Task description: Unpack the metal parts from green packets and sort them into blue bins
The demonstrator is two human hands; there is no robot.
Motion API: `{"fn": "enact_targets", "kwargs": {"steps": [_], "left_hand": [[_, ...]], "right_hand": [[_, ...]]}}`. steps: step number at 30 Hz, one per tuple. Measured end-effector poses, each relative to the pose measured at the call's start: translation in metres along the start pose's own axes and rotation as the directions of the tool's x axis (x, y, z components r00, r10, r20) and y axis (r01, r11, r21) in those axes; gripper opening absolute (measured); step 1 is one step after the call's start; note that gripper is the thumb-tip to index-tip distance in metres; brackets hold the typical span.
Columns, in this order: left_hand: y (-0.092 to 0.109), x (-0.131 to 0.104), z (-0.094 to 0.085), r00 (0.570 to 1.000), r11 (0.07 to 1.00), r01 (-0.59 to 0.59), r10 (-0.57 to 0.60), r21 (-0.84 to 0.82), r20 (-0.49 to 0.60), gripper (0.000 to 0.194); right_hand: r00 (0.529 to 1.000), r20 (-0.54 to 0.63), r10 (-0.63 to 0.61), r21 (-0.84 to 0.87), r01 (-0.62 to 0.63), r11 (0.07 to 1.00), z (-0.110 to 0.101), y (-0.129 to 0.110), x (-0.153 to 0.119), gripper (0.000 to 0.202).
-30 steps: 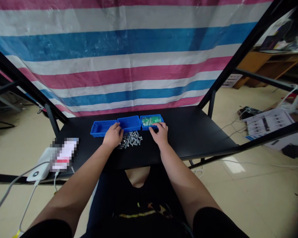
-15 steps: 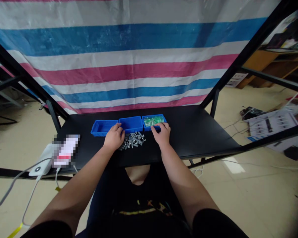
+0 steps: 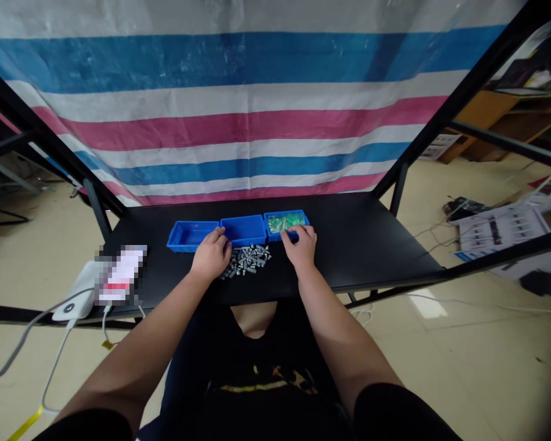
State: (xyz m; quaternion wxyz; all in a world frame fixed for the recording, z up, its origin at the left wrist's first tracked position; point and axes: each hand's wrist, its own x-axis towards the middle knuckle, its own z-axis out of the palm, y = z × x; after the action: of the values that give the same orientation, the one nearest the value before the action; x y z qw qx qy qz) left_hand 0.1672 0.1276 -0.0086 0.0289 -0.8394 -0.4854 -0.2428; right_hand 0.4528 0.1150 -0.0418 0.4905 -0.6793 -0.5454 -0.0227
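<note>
My left hand (image 3: 211,252) rests at the front of the blue bins, its fingers loosely extended over the corner between the left bin (image 3: 179,239) and the middle bin (image 3: 243,233). Beside it lies a pile of small grey metal fasteners (image 3: 248,260), looking like bolts or screws. At the front edge of the right bin (image 3: 270,236) is my right hand (image 3: 302,246), thumb and fingers apart. Green circuit boards (image 3: 285,222), seemingly in clear wrapping, lie in that bin. Nothing shows in either hand, though the fingertips are partly hidden.
On the black table (image 3: 358,245), a phone with a blurred screen (image 3: 122,275) and a white power bank (image 3: 78,291) sit at left, with cables hanging down. A striped tarp (image 3: 248,128) hangs behind. Black frame posts (image 3: 397,190) flank the table.
The view has shifted slightly. Both hands stay in almost the same place by the bins, and the fasteners and bins look unmoved.
</note>
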Motion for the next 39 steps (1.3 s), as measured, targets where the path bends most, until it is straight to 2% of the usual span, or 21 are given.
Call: {"fn": "enact_targets", "kwargs": {"steps": [11, 17, 23, 30, 36, 39], "left_hand": [[0.009, -0.008, -0.002, 1.000, 1.000, 0.023, -0.023, -0.008, 0.002, 0.033], [0.010, -0.004, -0.004, 0.999, 0.998, 0.043, -0.043, -0.052, -0.006, 0.036], [-0.004, 0.012, -0.001, 0.998, 0.994, 0.055, -0.054, -0.099, 0.015, 0.043], [-0.026, 0.039, 0.006, 0.998, 0.994, 0.069, -0.068, -0.088, 0.011, 0.054], [-0.044, 0.067, 0.006, 0.995, 0.988, 0.081, -0.074, -0.127, 0.062, 0.059], [-0.050, 0.076, 0.004, 0.994, 0.986, 0.070, -0.056, -0.154, 0.094, 0.059]], "right_hand": [[0.999, 0.006, 0.042, 0.083, -0.043, 0.996, -0.003, -0.005, 0.000, 0.022], [0.993, 0.040, 0.115, 0.071, -0.118, 0.991, -0.005, -0.008, 0.000, 0.025], [0.988, 0.055, 0.141, 0.100, -0.146, 0.984, -0.005, -0.007, 0.000, 0.026], [0.988, 0.103, 0.111, 0.312, -0.138, 0.940, 0.004, 0.000, 0.001, 0.032], [0.987, 0.136, 0.086, 0.327, -0.127, 0.936, 0.009, 0.001, 0.003, 0.029], [0.992, 0.101, 0.080, 0.329, -0.109, 0.938, 0.006, 0.001, 0.005, 0.026]]}}
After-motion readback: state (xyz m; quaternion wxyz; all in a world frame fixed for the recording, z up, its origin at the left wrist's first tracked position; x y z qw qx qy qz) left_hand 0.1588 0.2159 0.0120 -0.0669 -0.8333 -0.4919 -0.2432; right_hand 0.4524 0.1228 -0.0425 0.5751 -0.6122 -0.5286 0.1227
